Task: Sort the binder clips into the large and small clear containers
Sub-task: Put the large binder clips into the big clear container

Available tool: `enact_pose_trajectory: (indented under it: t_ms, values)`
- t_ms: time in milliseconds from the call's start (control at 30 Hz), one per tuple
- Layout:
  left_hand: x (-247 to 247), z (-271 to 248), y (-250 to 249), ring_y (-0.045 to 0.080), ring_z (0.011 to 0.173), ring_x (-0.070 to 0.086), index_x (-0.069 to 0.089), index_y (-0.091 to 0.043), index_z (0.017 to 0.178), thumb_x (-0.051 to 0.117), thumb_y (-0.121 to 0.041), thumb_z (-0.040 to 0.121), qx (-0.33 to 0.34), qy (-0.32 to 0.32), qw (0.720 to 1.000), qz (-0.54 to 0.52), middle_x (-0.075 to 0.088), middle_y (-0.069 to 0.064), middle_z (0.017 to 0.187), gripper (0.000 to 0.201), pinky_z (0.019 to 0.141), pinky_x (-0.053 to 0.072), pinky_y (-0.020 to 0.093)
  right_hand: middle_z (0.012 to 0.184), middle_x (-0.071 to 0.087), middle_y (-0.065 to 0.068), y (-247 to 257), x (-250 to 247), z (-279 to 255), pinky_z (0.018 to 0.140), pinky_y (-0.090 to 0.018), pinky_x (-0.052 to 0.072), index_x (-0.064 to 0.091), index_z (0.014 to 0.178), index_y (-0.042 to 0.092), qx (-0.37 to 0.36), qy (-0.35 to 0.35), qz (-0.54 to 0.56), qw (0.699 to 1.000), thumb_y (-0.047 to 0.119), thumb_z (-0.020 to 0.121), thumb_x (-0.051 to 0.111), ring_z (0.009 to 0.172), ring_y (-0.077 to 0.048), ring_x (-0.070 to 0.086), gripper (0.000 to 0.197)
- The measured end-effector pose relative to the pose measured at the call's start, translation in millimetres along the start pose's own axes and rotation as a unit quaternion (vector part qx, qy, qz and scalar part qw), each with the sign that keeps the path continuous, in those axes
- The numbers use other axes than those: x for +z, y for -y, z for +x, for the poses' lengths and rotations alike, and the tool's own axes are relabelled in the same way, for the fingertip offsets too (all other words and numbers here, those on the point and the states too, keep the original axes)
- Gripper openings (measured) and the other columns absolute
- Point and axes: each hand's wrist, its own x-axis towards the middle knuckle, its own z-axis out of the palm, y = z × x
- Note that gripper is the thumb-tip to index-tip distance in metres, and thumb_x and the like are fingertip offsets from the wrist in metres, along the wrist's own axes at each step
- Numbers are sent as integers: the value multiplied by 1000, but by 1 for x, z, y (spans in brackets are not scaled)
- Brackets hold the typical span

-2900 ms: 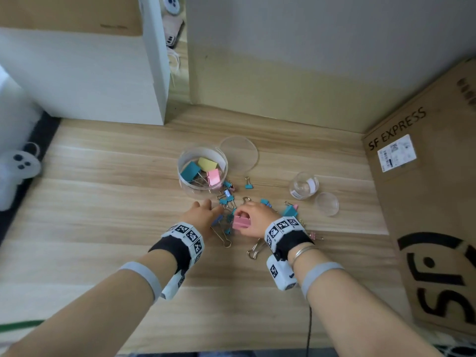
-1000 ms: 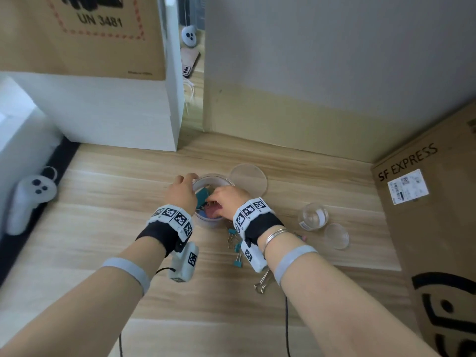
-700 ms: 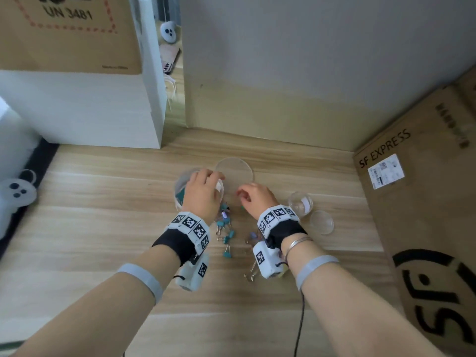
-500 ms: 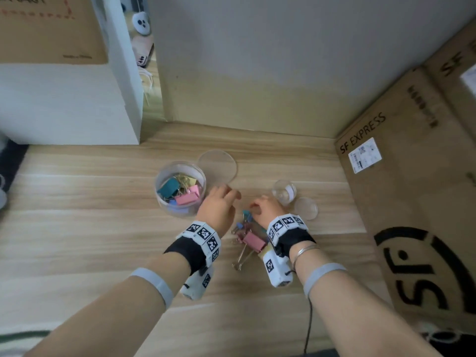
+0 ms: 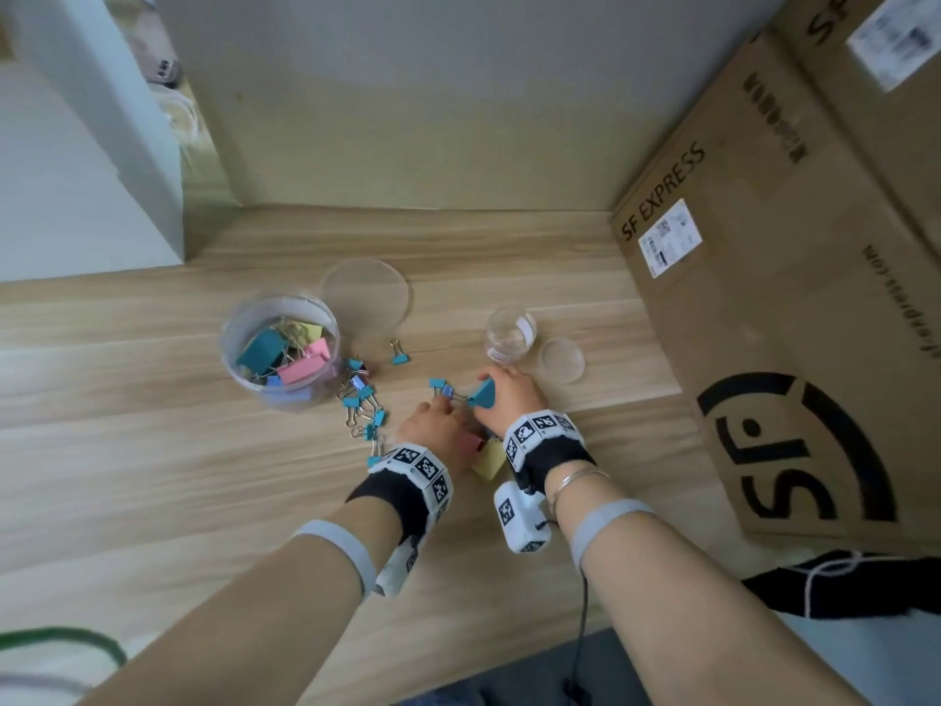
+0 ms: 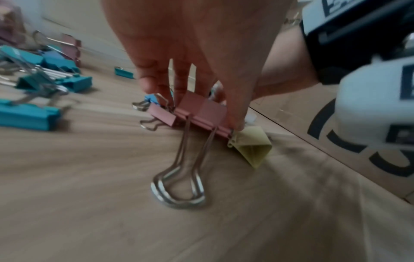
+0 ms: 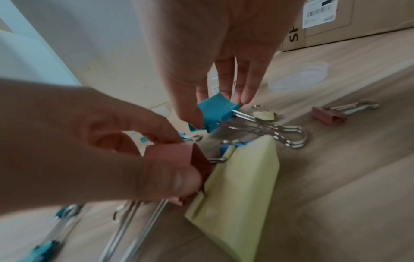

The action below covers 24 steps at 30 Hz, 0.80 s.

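Observation:
My left hand (image 6: 201,109) pinches a large pink binder clip (image 6: 202,114) by its body, low over the wooden table, wire handles hanging down. Just right of it my right hand (image 7: 218,109) holds a large teal clip (image 7: 215,111) between thumb and fingers. A large yellow clip (image 7: 235,191) lies on the table against the pink one. The large clear container (image 5: 279,349) at the left holds several big clips. The small clear container (image 5: 509,334) stands beyond my right hand. Several small clips (image 5: 364,400) are scattered between the two.
The large round lid (image 5: 364,293) lies behind the big container, and the small lid (image 5: 561,359) sits right of the small one. Cardboard boxes (image 5: 794,277) wall off the right side. A white cabinet (image 5: 86,160) stands at the back left.
Both hands came back from the large container to the loose pile. The right hand has taken up a teal clip and the left has taken hold of a pink one.

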Motion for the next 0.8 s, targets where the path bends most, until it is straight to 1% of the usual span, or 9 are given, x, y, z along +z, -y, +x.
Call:
enact_pose_trajectory:
  t_ms: [100, 167, 233, 333, 433, 500, 567, 667, 800]
  values:
    - [4, 8, -3, 26, 127, 41, 40, -19, 138, 51, -35, 86, -30, 7, 999, -11, 35, 4, 144, 56, 100, 44, 39, 131, 53, -10, -1, -5, -3, 97, -33, 44, 53, 123, 16, -8, -19, 55, 998, 19, 81, 65, 116, -27, 53, 43]
    - [6, 9, -4, 30, 127, 41, 39, -17, 139, 51, -32, 86, -30, 14, 999, -17, 32, 6, 146, 56, 100, 45, 40, 132, 52, -9, -3, -8, -4, 98, -34, 45, 53, 123, 16, -21, -23, 76, 997, 18, 81, 66, 116, -26, 53, 44]
    - [6, 10, -3, 31, 124, 43, 44, -14, 135, 50, -30, 86, -17, 1, 1000, -18, 40, 9, 139, 52, 99, 46, 40, 131, 53, -8, -2, -11, -5, 97, -35, 47, 53, 124, 17, -36, -31, 92, 995, 18, 82, 66, 113, -25, 55, 44]
    - [-7, 5, 1, 29, 116, 50, 54, -8, 121, 51, -32, 86, 15, -62, 997, -38, 52, 8, 121, 43, 95, 46, 37, 125, 55, -7, 5, -16, -4, 93, -33, 50, 53, 123, 19, -52, -58, 131, 988, 20, 82, 66, 105, -22, 58, 43]
    - [-36, -5, 9, 27, 107, 57, 61, -6, 111, 55, -31, 85, 43, -128, 987, -84, 56, 7, 115, 36, 89, 49, 36, 122, 55, -7, 15, -21, -3, 89, -32, 52, 54, 121, 19, -62, -92, 189, 976, 21, 84, 66, 98, -18, 59, 39]
    - [-60, -12, 19, 28, 99, 61, 64, -6, 105, 60, -30, 82, 40, -180, 975, -124, 57, 8, 112, 33, 86, 53, 36, 120, 55, -7, 24, -24, 0, 84, -24, 49, 56, 119, 17, -73, -112, 207, 969, 20, 85, 64, 90, -15, 57, 35]
    - [-85, -19, 32, 30, 95, 62, 64, -5, 107, 63, -28, 82, 19, -235, 959, -155, 57, 10, 113, 34, 87, 54, 37, 119, 55, -7, 37, -27, 4, 80, -17, 43, 57, 118, 15, -89, -116, 200, 969, 19, 86, 63, 82, -11, 53, 32]
    - [-124, -26, 62, 28, 99, 59, 62, -6, 110, 65, -28, 83, -38, -292, 940, -171, 55, 9, 117, 35, 87, 50, 35, 120, 54, -4, 60, -31, 9, 85, -30, 53, 56, 119, 18, -108, -84, 198, 971, 23, 88, 62, 80, -17, 62, 32]
    - [-149, -27, 108, 30, 102, 58, 60, -5, 112, 64, -25, 84, -123, -318, 920, -193, 50, 12, 123, 35, 92, 49, 35, 123, 52, -2, 91, -31, 14, 84, -35, 56, 54, 121, 21, -143, -58, 188, 970, 27, 88, 61, 86, -19, 67, 34]
